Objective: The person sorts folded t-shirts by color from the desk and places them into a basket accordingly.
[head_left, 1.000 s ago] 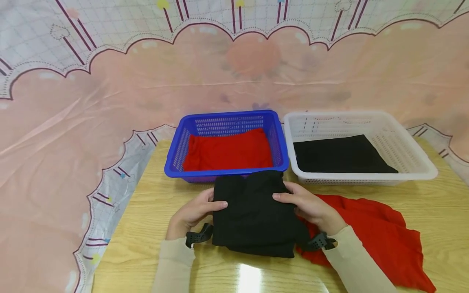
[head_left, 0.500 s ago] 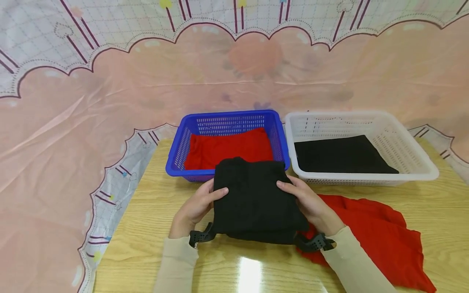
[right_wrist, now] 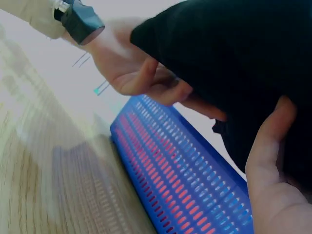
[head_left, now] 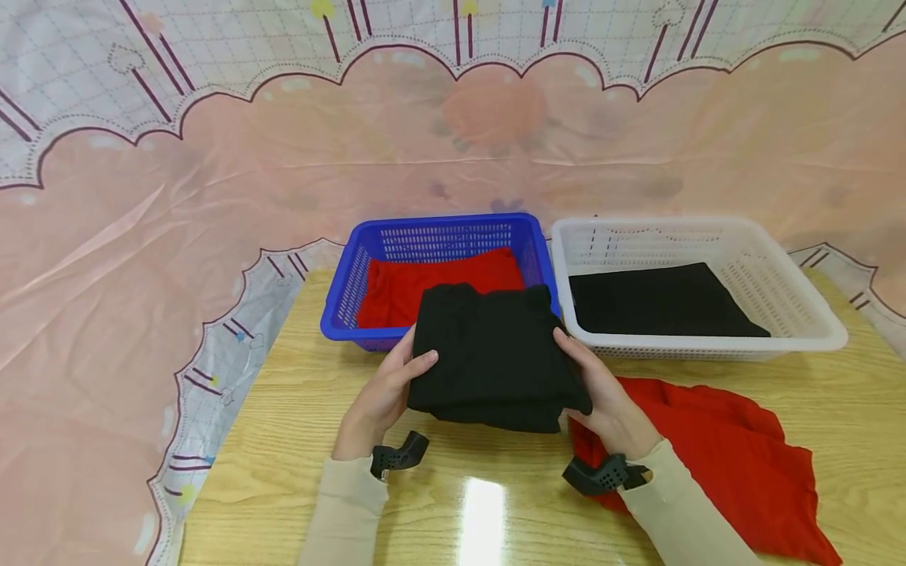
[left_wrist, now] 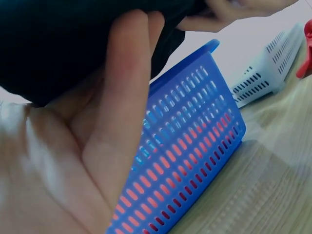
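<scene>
A folded black cloth (head_left: 491, 346) is held up in front of the blue basket, overlapping its front rim in the head view. My left hand (head_left: 385, 393) grips its left edge, thumb on top and fingers underneath. At the opposite edge my right hand (head_left: 605, 397) holds it the same way, thumb lying along the top. The wrist views show the black cloth (right_wrist: 234, 63) raised above the table, with fingers supporting it from below. Inside the blue basket (head_left: 340, 310) lies a folded red cloth (head_left: 396, 287).
Right of the blue basket stands a white basket (head_left: 814, 306) with a folded black cloth (head_left: 658, 303) in it. A loosely spread red cloth (head_left: 736, 464) lies on the wooden table (head_left: 269, 456) beside and partly under my right forearm. A patterned sheet (head_left: 453, 149) hangs behind.
Both hands have lifted the folded black cloth up and forward from near the table, so it now covers part of the blue basket. The baskets and the spread red cloth have stayed put.
</scene>
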The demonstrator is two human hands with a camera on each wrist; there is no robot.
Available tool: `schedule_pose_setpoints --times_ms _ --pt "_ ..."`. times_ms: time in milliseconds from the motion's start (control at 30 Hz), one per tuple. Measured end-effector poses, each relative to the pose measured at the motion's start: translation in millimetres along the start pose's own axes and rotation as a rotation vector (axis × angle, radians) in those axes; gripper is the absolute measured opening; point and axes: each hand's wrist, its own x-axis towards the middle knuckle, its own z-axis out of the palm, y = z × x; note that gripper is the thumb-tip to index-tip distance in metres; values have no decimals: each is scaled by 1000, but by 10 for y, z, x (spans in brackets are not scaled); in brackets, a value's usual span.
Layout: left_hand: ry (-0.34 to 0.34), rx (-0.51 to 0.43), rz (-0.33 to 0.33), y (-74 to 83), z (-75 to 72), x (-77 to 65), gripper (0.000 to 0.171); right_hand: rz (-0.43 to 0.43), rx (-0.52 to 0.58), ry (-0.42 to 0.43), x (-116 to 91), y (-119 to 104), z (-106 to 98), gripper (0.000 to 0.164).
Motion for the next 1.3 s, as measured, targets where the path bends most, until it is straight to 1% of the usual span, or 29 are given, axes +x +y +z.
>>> schedule_pose_setpoints --times_ms 33,100,200,300,400,467,533,600,633,700,767,800,933,1033,1167,1233,1300 --pt "3 -2 13 0 9 9 59 5 13 24 -7 -4 6 55" --pt "12 0 34 -2 20 28 60 -3 97 47 -4 3 20 50" --pt "38 -15 52 -6 23 38 62 -49 249 -20 26 57 41 38" --pt "65 -54 68 -11 8 33 62 -77 311 -92 53 124 63 32" --pt "78 -89 105 30 -23 12 60 -118 277 -157 87 170 112 33" --pt "92 -113 133 47 -31 -1 59 -134 228 -199 107 194 134 35" --pt "106 -131 150 49 -23 -18 58 -130 159 -214 108 215 144 36" --pt "121 -136 160 46 -3 -30 57 -116 89 -200 100 228 144 38" --pt "123 -138 165 45 11 -30 57 -109 55 -176 91 230 142 38" --pt "123 -128 175 57 40 -25 57 -106 23 -138 77 218 141 37" --pt "125 -105 196 95 65 -6 57 -131 15 -111 83 185 153 36" --pt "124 -94 207 125 77 10 57 -150 13 -106 91 161 164 35" --pt "127 -77 234 165 138 70 57 -209 22 -95 115 83 154 34" --pt "158 -73 216 219 167 114 56 -233 16 -76 138 11 152 39" --pt "238 -84 164 279 189 164 52 -253 2 -56 178 -71 165 45" --pt "265 -98 155 295 205 199 50 -275 1 -60 197 -107 167 46" --pt "272 -113 160 303 237 242 49 -299 2 -64 201 -140 155 44"
